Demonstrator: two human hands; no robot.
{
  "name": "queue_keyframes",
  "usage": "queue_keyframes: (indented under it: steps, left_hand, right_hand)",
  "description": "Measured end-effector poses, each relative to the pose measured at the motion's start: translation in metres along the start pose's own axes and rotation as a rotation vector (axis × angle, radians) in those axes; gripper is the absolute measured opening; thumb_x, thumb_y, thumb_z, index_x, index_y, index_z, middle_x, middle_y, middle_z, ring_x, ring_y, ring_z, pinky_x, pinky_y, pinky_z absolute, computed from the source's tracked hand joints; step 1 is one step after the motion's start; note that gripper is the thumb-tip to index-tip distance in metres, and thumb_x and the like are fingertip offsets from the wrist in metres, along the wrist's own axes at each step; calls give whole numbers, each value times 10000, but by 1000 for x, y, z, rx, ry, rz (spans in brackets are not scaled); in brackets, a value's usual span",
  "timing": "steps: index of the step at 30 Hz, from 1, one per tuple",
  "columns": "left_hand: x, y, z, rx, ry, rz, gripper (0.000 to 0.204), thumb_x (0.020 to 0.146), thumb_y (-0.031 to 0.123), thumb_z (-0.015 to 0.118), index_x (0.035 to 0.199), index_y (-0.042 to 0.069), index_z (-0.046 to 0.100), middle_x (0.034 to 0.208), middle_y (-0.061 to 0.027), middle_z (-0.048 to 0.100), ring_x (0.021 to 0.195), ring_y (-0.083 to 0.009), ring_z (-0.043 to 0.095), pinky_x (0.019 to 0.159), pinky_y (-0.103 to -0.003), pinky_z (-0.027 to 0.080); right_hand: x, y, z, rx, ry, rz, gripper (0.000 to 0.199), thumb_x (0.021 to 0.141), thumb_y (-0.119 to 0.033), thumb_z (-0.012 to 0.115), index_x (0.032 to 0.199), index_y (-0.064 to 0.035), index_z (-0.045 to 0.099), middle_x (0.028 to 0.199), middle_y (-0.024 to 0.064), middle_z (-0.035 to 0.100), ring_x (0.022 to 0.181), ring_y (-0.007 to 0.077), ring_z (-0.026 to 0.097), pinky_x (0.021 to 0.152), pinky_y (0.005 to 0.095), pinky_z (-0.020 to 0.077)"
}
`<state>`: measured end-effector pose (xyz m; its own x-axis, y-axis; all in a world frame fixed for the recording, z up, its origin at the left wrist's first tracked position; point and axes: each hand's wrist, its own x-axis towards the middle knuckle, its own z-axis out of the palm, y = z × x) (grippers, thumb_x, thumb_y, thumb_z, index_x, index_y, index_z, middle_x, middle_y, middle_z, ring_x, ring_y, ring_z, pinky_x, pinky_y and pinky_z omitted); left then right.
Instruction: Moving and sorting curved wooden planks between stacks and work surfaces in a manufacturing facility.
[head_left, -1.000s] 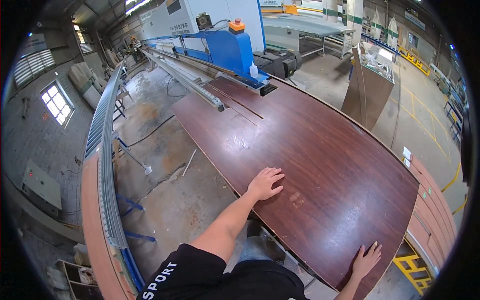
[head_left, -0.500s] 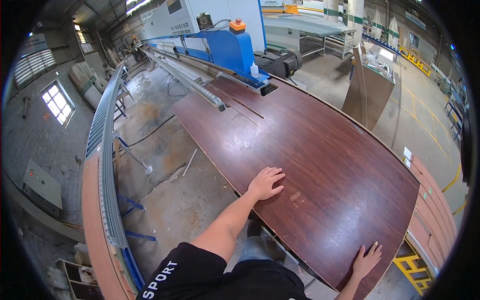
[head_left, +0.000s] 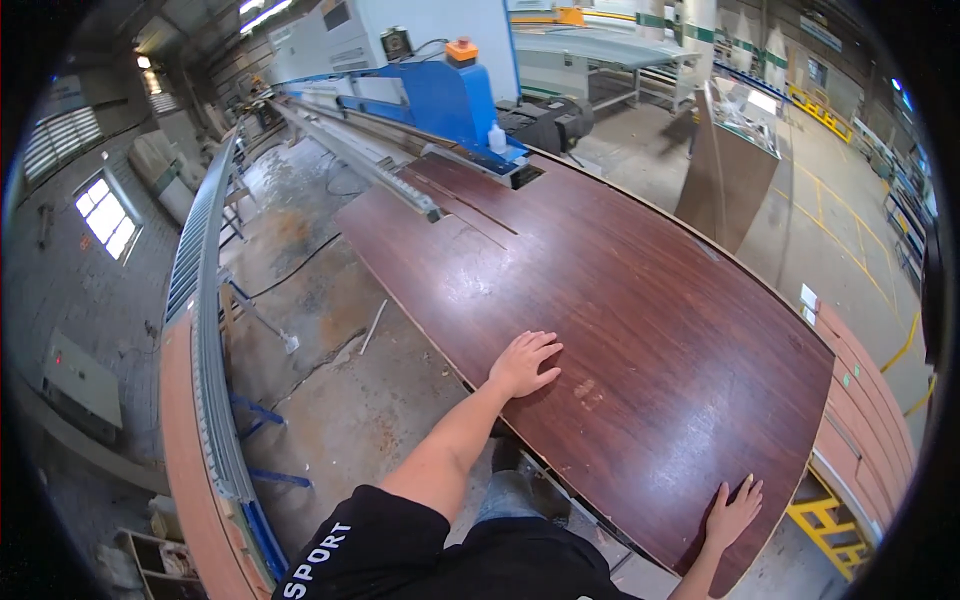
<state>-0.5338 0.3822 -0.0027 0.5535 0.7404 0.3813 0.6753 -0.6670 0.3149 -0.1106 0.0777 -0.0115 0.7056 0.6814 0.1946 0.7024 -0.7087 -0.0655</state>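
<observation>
A broad reddish-brown wood-grain tabletop [head_left: 640, 330] stretches from in front of me to a blue and white machine. My left hand [head_left: 524, 366] rests palm down near its left edge, fingers extended and holding nothing. Near the right front corner, my right hand [head_left: 734, 512] also lies flat on the surface with its fingers spread. Long slots [head_left: 470, 205] cut through the tabletop at its far end. Pale scuffs mark the wood just right of my left hand.
The blue machine [head_left: 440, 105] carries an orange button box [head_left: 462, 52] and a small white bottle [head_left: 497, 138]. To the left runs a long roller conveyor [head_left: 207, 300] with blue legs. Stacked reddish boards [head_left: 865, 400] lie on a yellow frame [head_left: 832, 525] at right. A brown panelled bin [head_left: 727, 180] stands beyond the tabletop.
The whole scene has shifted slightly left and up in the view. Both hands stay in the same places on the tabletop.
</observation>
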Motion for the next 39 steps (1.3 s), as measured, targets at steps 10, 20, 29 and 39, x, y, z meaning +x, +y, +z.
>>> queue_keyframes:
  steps: [10, 20, 29, 39]
  left_hand:
    - [1, 2, -8, 2, -42, -53, 455, 813, 273, 683, 1218, 77, 615, 1330, -127, 547, 1230, -340, 480, 1053, -438, 381]
    - [3, 7, 6, 14, -66, -36, 477, 840, 264, 665, 1271, 79, 575, 1375, -126, 509, 1277, -343, 441, 1081, -445, 347]
    - [2, 4, 8, 23, -45, -35, 486, 821, 283, 684, 1264, 111, 586, 1372, -95, 520, 1271, -327, 451, 1082, -446, 347]
    - [3, 4, 8, 18, -40, -30, 484, 825, 273, 672, 1265, 93, 576, 1370, -114, 512, 1272, -342, 445, 1081, -444, 347]
  right_hand:
    - [9, -14, -1, 145, 89, -47, 636, 849, -431, 628, 1326, -22, 524, 1436, 232, 424, 1320, 416, 386, 1147, 488, 236]
    - [4, 3, 7, 187, 105, 14, 665, 880, -499, 575, 1371, -57, 495, 1471, 212, 395, 1348, 400, 362, 1161, 484, 205]
    - [4, -1, 1, 162, 74, 4, 646, 879, -476, 585, 1365, -59, 497, 1471, 220, 392, 1350, 404, 361, 1160, 491, 204]
    - [5, -1, 1, 216, 109, 27, 657, 879, -472, 584, 1369, -44, 485, 1477, 230, 378, 1356, 404, 355, 1163, 487, 200]
